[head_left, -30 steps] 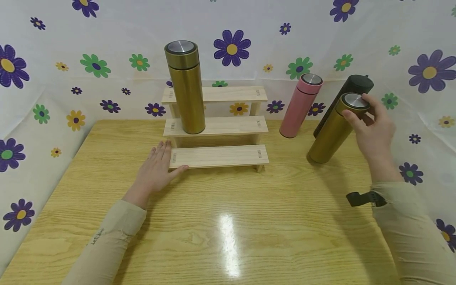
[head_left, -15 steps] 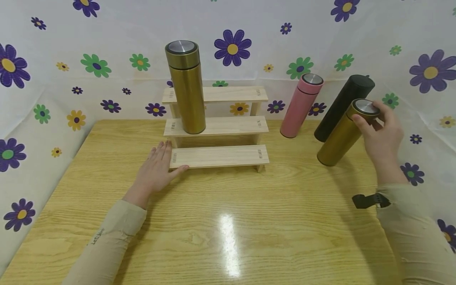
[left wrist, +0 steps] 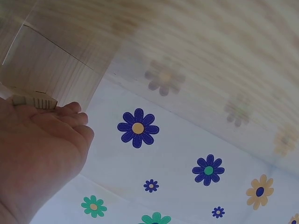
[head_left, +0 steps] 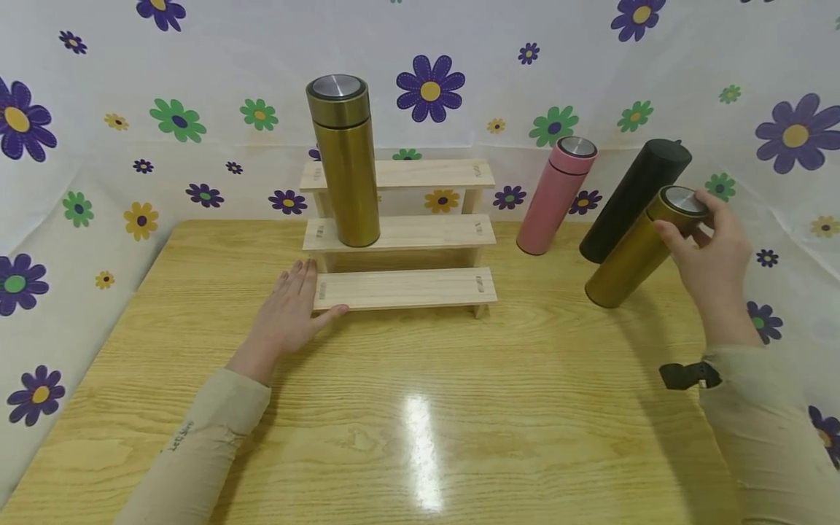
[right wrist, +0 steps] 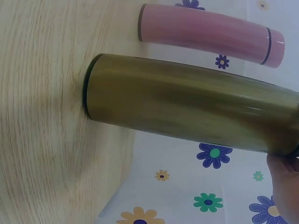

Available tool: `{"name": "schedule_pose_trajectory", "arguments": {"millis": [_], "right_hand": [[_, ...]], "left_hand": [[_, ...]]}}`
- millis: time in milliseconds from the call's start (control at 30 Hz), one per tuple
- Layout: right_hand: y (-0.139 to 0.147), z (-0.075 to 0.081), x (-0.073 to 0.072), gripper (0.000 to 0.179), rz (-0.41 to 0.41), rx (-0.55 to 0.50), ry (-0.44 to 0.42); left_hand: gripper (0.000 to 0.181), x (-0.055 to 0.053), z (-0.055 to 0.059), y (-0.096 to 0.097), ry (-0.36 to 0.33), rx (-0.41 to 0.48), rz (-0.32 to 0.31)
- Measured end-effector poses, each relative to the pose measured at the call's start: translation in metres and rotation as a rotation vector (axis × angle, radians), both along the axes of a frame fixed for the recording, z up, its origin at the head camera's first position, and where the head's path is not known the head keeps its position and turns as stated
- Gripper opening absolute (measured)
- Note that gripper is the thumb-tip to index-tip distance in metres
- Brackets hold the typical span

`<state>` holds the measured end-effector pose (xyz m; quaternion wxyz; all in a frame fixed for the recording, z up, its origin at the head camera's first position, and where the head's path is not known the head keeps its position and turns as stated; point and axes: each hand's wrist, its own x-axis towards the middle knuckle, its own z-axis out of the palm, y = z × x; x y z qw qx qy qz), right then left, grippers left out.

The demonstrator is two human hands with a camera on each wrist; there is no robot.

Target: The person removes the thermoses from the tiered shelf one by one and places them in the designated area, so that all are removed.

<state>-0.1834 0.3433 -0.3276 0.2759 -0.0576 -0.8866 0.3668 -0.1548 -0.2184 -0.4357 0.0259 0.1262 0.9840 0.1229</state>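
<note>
By its lid, my right hand [head_left: 718,266] grips a gold thermos flask [head_left: 633,255] at the table's right side; its base is at the tabletop. In the right wrist view, the flask's body [right wrist: 187,100] spans the picture, and only part of the hand [right wrist: 285,186] shows at its lid end. Fingers extended, my left hand [head_left: 285,310] rests against the left end of the three-step wooden rack [head_left: 407,288], thumb along the front edge of the lowest step. On the middle step, at its left, stands another gold flask [head_left: 344,182].
A pink flask [head_left: 554,197] stands right of the rack. Beside it is a black flask [head_left: 630,200], partly behind the held one. The wooden table [head_left: 367,408] meets a flower-print cloth [head_left: 249,58] at the back and sides.
My right hand and the gold flask have shifted right and slightly toward me, uncovering more of the black flask. The left hand has stayed against the rack.
</note>
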Motion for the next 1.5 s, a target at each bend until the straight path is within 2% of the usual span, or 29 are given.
{"name": "schedule_pose_trajectory", "arguments": {"millis": [400,667,833,900,1033,1167,1433,1500], "right_hand": [[-0.003,-0.006,0.005,0.065,0.012,0.023,0.095],[-0.002,-0.005,0.006,0.067,0.031,0.091,0.091],[-0.016,0.002,0.01,0.066,0.011,0.227,0.209],[-0.028,0.007,0.011,0.062,0.025,0.277,0.303],[-0.061,0.016,0.009,0.056,0.121,0.265,0.422],[-0.098,0.022,-0.002,0.065,0.257,0.212,0.517],[-0.176,0.036,-0.018,0.054,0.55,0.174,0.472],[-0.197,0.041,-0.022,0.055,0.623,0.175,0.483]], "left_hand": [[0.105,-0.002,0.001,0.003,0.004,0.008,-0.003],[0.105,-0.004,0.003,0.005,0.003,0.002,-0.001],[0.106,-0.004,0.002,0.005,0.007,-0.006,-0.006],[0.106,-0.004,0.001,0.005,0.008,-0.007,-0.004],[0.106,-0.004,0.001,0.004,0.008,-0.006,0.003],[0.106,-0.003,0.001,0.003,0.005,0.0,0.007],[0.106,0.0,0.001,0.002,0.0,-0.001,0.011],[0.106,0.001,0.002,0.002,0.001,-0.001,0.014]]}}
